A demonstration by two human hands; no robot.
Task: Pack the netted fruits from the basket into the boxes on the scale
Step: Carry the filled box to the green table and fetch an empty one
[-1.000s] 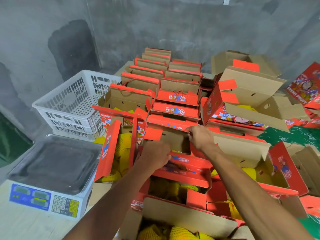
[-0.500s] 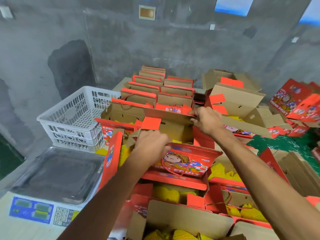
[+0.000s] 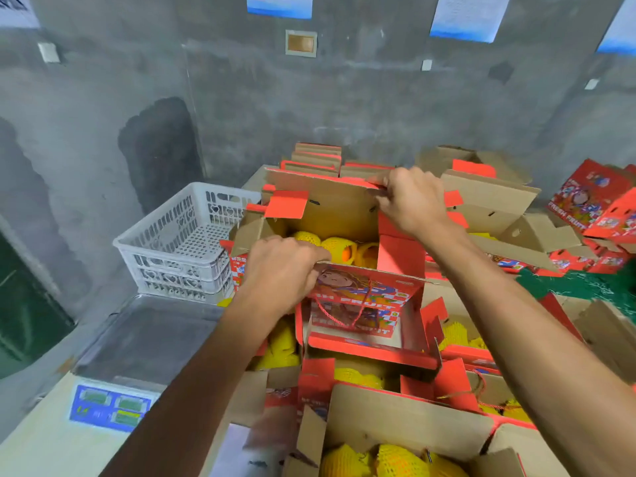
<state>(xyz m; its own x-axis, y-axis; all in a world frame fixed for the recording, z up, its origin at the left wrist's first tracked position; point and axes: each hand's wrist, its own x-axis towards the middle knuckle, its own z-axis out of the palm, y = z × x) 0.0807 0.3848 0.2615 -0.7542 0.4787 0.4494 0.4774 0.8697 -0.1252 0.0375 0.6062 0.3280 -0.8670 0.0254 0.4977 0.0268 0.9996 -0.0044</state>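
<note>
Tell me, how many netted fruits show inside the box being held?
3: left fruit just past the left hand's fingers, middle fruit, right fruit against the red flap. More may lie hidden below the flaps.

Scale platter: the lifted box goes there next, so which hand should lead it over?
Probably the left hand. It grips the box's near flap on the side facing the scale, which sits low to the left. The right hand pinches the far flap, farther from it.

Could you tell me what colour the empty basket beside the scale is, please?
White, with a perforated lattice; the basket shows clearly in the head view, behind the scale.
</note>
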